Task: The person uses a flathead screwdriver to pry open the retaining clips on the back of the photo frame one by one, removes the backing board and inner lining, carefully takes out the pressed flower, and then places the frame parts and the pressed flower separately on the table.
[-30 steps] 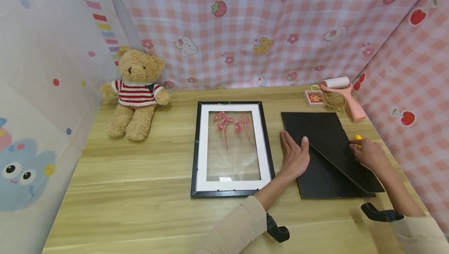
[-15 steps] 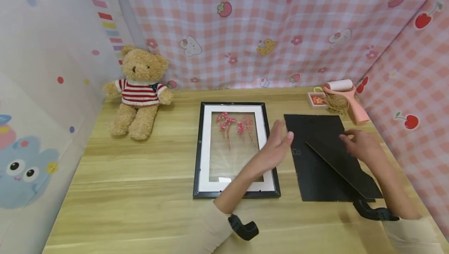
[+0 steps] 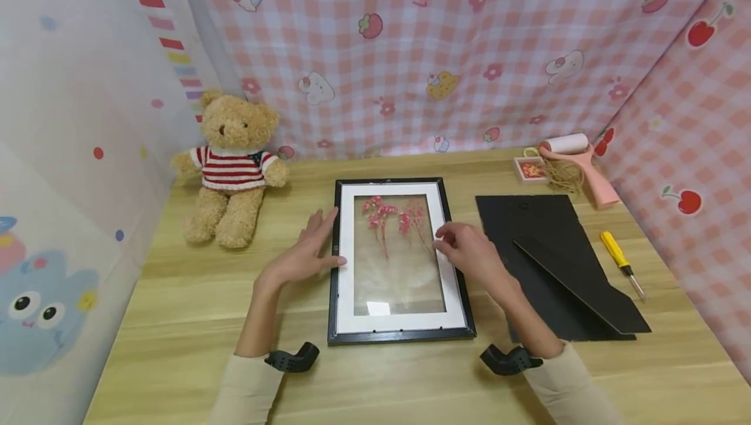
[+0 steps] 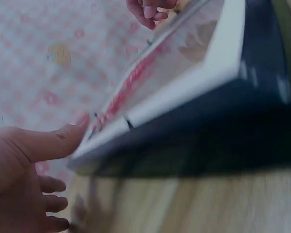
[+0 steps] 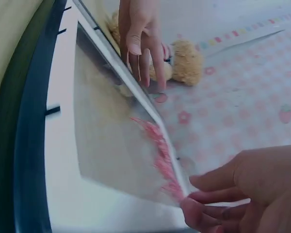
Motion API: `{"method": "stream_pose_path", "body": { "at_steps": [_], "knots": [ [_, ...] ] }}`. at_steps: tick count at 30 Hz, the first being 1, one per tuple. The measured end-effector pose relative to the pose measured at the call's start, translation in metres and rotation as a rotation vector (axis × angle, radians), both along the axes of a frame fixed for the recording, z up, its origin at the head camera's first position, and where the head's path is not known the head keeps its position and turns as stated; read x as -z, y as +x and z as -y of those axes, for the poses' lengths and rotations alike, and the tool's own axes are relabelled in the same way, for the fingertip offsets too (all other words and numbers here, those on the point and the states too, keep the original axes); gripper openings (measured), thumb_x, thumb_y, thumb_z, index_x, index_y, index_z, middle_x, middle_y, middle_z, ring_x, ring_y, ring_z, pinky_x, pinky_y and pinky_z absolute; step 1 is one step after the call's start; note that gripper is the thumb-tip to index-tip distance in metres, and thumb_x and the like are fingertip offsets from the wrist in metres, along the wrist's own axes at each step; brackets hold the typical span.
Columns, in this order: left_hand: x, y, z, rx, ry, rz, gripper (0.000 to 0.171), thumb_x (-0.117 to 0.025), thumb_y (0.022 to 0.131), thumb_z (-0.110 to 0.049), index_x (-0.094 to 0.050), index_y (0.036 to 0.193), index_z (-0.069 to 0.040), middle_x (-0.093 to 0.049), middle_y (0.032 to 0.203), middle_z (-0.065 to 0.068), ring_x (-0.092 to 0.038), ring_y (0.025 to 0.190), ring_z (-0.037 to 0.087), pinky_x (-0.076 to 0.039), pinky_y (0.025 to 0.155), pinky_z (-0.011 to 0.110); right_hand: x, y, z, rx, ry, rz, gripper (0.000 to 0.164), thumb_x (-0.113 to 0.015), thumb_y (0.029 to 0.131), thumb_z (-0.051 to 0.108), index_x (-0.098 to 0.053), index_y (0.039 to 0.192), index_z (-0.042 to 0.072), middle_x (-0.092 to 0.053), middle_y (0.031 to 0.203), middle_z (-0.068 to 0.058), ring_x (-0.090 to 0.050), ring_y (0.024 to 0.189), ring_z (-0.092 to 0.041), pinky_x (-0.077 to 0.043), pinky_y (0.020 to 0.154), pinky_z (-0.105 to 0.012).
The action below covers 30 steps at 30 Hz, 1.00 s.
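Observation:
A black picture frame (image 3: 401, 340) lies on the table with a white mat (image 3: 346, 281) and a clear pane (image 3: 399, 288) over pink dried flowers (image 3: 378, 210). My left hand (image 3: 302, 252) is at the frame's left side, fingers spread, its thumb reaching over the edge. On the opposite side my right hand (image 3: 472, 255) hovers over the mat, fingers loosely bent and fingertips near the pane's right edge. In the right wrist view nothing shows pinched between the right hand's (image 5: 247, 189) thumb and fingers.
A black backing board (image 3: 522, 216) with its stand leg (image 3: 581, 281) lies right of the frame. Beyond it is a yellow-handled screwdriver (image 3: 614, 249). Farther back sit a pink lint roller (image 3: 589, 174), twine (image 3: 563, 175) and a small box (image 3: 530, 169). A teddy bear (image 3: 235, 164) leans at the back left.
Both hands have left the black backing board and moved left to either side of the frame. The screwdriver, earlier beside the right hand, now lies uncovered on the table.

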<state>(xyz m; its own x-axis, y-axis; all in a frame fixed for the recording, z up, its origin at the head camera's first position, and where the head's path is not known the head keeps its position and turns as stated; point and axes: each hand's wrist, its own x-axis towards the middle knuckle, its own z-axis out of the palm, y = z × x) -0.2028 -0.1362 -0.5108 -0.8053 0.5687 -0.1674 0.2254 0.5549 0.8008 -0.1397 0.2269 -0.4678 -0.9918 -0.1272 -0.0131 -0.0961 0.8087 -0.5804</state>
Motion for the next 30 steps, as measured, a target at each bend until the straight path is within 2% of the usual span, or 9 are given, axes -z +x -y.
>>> {"method": "stream_pose_path", "body": {
  "at_steps": [3,6,7,12,17,21,26,30],
  "knots": [
    [0.032,-0.011,0.015,0.042,-0.003,-0.002,0.119,-0.087,0.09,-0.051,-0.007,0.177,-0.041,0.02,0.182,0.017,0.02,0.168,0.042,0.006,0.133,0.071,0.01,-0.008,0.012,0.024,-0.012,0.02,0.017,-0.073,0.106,0.014,-0.074,0.111,-0.002,-0.074,0.094,-0.013,-0.066,0.079,-0.022,-0.053,0.065,-0.034],
    [0.024,-0.006,0.013,0.071,-0.054,0.006,0.122,-0.092,0.085,-0.047,-0.014,0.177,-0.04,0.022,0.182,0.018,0.019,0.167,0.048,0.003,0.131,0.075,0.017,-0.012,0.017,0.064,-0.017,0.049,0.017,-0.075,0.105,0.015,-0.073,0.108,-0.002,-0.074,0.093,-0.013,-0.066,0.08,-0.023,-0.052,0.065,-0.032],
    [0.022,-0.005,0.012,0.077,-0.066,0.01,0.123,-0.094,0.083,-0.048,-0.016,0.177,-0.04,0.022,0.182,0.017,0.019,0.166,0.049,0.003,0.131,0.076,0.005,-0.009,0.024,0.09,-0.002,0.077,0.014,-0.076,0.103,0.009,-0.072,0.106,-0.004,-0.073,0.092,-0.015,-0.065,0.079,-0.024,-0.052,0.065,-0.033],
    [0.017,-0.002,0.009,0.086,-0.096,0.022,0.127,-0.097,0.075,-0.054,-0.022,0.176,-0.039,0.024,0.182,0.013,0.021,0.166,0.048,0.003,0.13,0.078,0.008,-0.013,0.028,0.152,0.043,0.086,0.014,-0.079,0.1,0.011,-0.072,0.104,-0.001,-0.073,0.091,-0.013,-0.064,0.079,-0.023,-0.049,0.065,-0.032],
    [0.02,-0.002,0.011,0.08,-0.119,0.017,0.128,-0.096,0.075,-0.056,-0.02,0.177,-0.04,0.024,0.182,0.011,0.024,0.167,0.042,0.005,0.132,0.073,0.009,-0.018,0.035,0.183,0.095,0.102,0.011,-0.077,0.1,0.01,-0.073,0.099,0.001,-0.073,0.09,-0.013,-0.064,0.076,-0.023,-0.05,0.063,-0.032],
    [0.025,-0.004,0.016,0.069,-0.123,0.019,0.129,-0.096,0.074,-0.058,-0.019,0.176,-0.042,0.024,0.182,0.01,0.024,0.167,0.04,0.006,0.133,0.071,0.008,-0.023,0.04,0.196,0.129,0.133,0.012,-0.071,0.102,0.009,-0.073,0.093,0.001,-0.071,0.085,-0.011,-0.061,0.071,-0.02,-0.044,0.057,-0.028],
    [0.029,-0.005,0.019,0.08,-0.11,0.009,0.132,-0.094,0.073,-0.064,-0.016,0.177,-0.041,0.024,0.182,0.011,0.025,0.168,0.038,0.008,0.134,0.067,0.004,-0.027,0.039,0.196,0.118,0.153,0.015,-0.067,0.1,0.008,-0.074,0.089,0.0,-0.069,0.082,-0.011,-0.058,0.069,-0.02,-0.04,0.056,-0.027],
    [0.029,-0.005,0.02,0.085,-0.096,0.011,0.135,-0.093,0.072,-0.066,-0.013,0.177,-0.04,0.025,0.182,0.013,0.026,0.168,0.035,0.011,0.135,0.063,0.002,-0.028,0.033,0.164,0.056,0.161,0.014,-0.069,0.098,0.009,-0.077,0.092,-0.001,-0.07,0.085,-0.011,-0.056,0.071,-0.02,-0.039,0.058,-0.027]
  ]
}}
